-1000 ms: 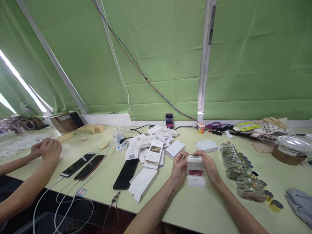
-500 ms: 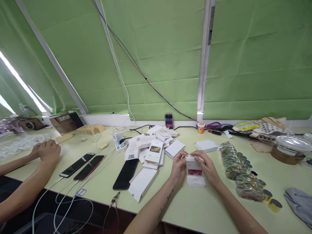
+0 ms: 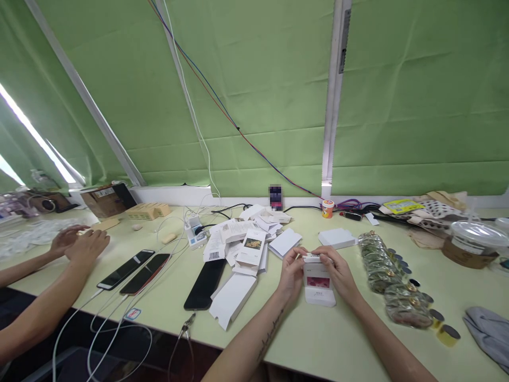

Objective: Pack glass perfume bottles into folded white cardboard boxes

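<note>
A small white carton (image 3: 318,282) with a pink picture on its front and a barcode on its top flap stands on the pale green table (image 3: 318,339). My left hand (image 3: 291,273) grips its left side. My right hand (image 3: 339,273) holds its right side, with fingers pressing on the top flap. A heap of flat and folded white cartons (image 3: 246,241) lies to the left of my hands. One unfolded white carton (image 3: 233,298) lies near the front edge.
Clear packets of dried flowers (image 3: 387,273) and small dark-lidded jars (image 3: 441,321) lie to the right. Three phones (image 3: 204,284) on cables lie to the left. Another person's hands (image 3: 81,245) rest at the far left. A clear lidded tub (image 3: 471,241) stands at the far right.
My right fingers have pushed the carton's top flap down a little. The other person's hands have spread and shifted slightly right.
</note>
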### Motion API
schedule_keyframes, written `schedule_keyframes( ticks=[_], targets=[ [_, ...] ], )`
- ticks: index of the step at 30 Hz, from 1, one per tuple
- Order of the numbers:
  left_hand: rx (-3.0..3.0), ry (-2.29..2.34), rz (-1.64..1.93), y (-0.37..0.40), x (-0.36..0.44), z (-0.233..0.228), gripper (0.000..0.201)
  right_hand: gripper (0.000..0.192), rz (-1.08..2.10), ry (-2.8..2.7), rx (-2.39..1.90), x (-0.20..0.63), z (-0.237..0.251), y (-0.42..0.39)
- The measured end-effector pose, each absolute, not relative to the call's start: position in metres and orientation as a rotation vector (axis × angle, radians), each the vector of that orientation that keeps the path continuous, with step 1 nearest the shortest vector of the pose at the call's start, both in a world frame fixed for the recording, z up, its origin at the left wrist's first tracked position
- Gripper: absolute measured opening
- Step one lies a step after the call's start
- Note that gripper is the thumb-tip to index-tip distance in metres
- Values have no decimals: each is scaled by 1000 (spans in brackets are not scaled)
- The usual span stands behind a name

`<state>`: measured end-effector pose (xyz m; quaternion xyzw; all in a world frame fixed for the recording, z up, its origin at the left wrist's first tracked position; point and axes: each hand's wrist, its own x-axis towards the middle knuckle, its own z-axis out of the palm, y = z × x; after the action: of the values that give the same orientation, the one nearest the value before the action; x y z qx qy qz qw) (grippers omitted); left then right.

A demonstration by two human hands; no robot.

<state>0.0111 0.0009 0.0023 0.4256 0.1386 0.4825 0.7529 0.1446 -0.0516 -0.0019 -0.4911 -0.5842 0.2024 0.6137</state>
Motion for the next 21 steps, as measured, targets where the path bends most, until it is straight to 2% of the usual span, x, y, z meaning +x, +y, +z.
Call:
schedule_keyframes(
  ticks=[21],
  targets=[
    [942,277,1046,3,11,-1,11,26,429,-1353,-1146,143,1,-52]
  ],
)
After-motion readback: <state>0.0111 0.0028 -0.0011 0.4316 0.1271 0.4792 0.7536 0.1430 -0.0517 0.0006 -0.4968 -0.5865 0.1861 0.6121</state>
